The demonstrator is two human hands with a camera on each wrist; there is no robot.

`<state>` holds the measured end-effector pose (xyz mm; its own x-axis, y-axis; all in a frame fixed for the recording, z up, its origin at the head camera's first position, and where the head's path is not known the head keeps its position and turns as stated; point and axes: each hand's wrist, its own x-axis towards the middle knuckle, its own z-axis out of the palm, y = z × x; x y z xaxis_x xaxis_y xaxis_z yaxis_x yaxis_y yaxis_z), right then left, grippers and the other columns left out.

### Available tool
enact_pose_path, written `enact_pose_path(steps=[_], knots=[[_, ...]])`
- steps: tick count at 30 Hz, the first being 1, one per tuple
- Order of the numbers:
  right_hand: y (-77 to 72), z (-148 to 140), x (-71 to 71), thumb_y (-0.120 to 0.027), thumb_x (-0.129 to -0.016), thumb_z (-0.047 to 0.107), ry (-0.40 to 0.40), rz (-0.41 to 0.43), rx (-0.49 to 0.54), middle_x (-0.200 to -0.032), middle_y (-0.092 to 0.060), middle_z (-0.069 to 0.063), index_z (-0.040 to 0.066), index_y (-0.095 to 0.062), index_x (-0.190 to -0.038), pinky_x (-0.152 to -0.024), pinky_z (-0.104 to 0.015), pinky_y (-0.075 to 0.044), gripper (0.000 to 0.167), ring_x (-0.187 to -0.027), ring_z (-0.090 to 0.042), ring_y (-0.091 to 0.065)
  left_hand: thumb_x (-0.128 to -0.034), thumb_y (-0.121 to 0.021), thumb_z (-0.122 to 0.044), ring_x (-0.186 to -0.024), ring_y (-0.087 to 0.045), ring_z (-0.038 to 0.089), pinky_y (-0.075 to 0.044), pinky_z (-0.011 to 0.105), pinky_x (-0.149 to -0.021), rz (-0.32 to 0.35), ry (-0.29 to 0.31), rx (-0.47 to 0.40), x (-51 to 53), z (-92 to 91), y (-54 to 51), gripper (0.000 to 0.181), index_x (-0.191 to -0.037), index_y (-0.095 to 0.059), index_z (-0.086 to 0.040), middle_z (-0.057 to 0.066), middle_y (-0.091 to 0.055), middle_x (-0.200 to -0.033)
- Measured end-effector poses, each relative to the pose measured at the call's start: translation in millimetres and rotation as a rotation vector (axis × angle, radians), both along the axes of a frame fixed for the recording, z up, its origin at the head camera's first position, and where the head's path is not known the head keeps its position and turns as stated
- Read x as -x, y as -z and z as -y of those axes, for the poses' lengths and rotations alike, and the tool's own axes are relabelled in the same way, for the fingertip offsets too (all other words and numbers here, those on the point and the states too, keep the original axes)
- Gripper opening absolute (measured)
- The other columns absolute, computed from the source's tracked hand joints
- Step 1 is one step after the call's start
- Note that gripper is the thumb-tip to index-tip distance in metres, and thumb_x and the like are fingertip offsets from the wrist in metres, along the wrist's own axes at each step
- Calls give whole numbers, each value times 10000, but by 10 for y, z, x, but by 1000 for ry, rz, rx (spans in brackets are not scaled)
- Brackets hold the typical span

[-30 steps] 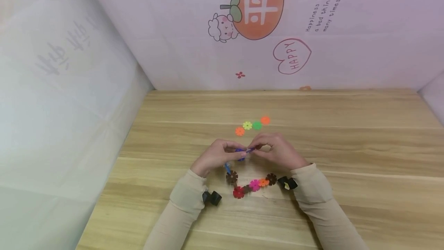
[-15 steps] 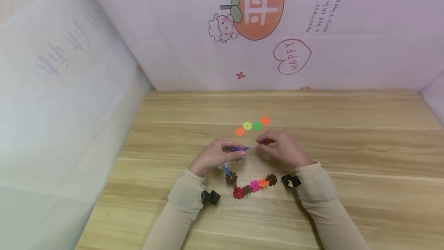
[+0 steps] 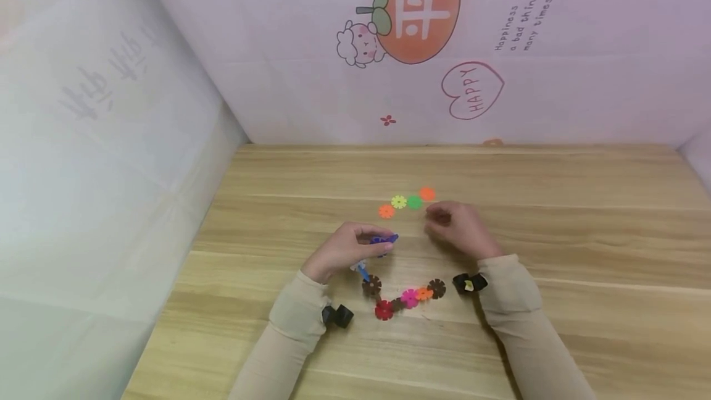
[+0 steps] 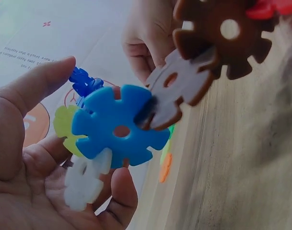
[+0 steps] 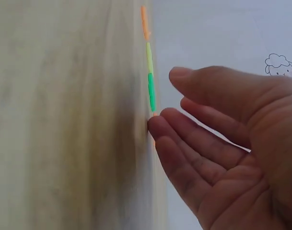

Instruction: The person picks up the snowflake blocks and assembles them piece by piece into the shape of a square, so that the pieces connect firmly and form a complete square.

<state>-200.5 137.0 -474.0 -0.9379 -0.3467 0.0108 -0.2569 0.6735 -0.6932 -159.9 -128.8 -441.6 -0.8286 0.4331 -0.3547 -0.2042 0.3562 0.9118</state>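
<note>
A chain of notched plastic discs runs from the left hand [image 3: 345, 250] down and across the table. The left hand pinches its dark blue end [image 3: 382, 244] between thumb and fingers. In the left wrist view, a light blue disc [image 4: 102, 115], a white disc [image 4: 83, 182], a yellow one [image 4: 65, 125] and a brown one [image 4: 203, 28] show close to the palm. The right hand [image 3: 461, 227] holds nothing; its fingers are loosely bent and apart from the thumb in the right wrist view, near the green disc [image 5: 151, 93].
Beyond the hands lies a row of loose discs: orange [image 3: 386, 212], yellow [image 3: 399, 202], green [image 3: 414, 202] and orange [image 3: 427, 194]. The chain's red disc [image 3: 384, 310] and brown end disc [image 3: 436, 289] rest nearer the front. A printed sheet [image 3: 278, 48] stands behind the table.
The right hand has let go of the blue end and moved away to the right and back, towards the row of loose discs. The left hand keeps its pinch, nearly still.
</note>
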Motion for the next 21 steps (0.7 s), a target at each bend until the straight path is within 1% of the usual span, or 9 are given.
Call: enact_pose_path(steps=[2, 7, 12, 17, 21], knots=[[12, -2, 36, -711, -902, 152, 1, 13, -1, -1164, -696, -188, -17, -644, -1218, -947, -490, -532, 364, -1064, -331, -664, -893, -739, -316, -1033, -685, 159, -548, 409, -911, 10, 0, -7, -1, 6, -3, 355, -1229, -687, -214, -1, -711, -1170], [51, 0, 133, -698, -914, 175, 2, 37, -7, -1172, -686, -188, -3, -628, -1240, -947, -490, -529, 378, -1058, -330, -653, -893, -738, -324, -1045, -694, 180, -533, 377, -958, 25, 9, -25, -1, 18, -6, 369, -1238, -681, -207, 13, -713, -1185], [75, 19, 222, -703, -910, 169, 12, 54, -13, -1168, -683, -184, 6, -630, -1231, -953, -490, -522, 367, -1060, -327, -645, -899, -734, -302, -1053, -699, 212, -540, 379, -954, 27, 10, -35, 14, 25, 19, 357, -1232, -684, -185, 39, -722, -1174], [49, 49, 266, -701, -910, 167, 16, 47, -17, -1172, -678, -191, -1, -628, -1230, -962, -499, -513, 369, -1066, -334, -638, -890, -742, -305, -1037, -698, 183, -541, 370, -950, 23, 7, -22, 20, 32, 23, 350, -1224, -689, -213, 17, -723, -1170], [32, 72, 288, -703, -908, 160, 21, 48, -23, -1184, -672, -202, -7, -621, -1240, -966, -508, -506, 381, -1074, -345, -632, -885, -747, -305, -1028, -701, 192, -542, 369, -943, 24, 0, -25, 14, 34, 20, 348, -1216, -694, -210, 17, -728, -1155]])
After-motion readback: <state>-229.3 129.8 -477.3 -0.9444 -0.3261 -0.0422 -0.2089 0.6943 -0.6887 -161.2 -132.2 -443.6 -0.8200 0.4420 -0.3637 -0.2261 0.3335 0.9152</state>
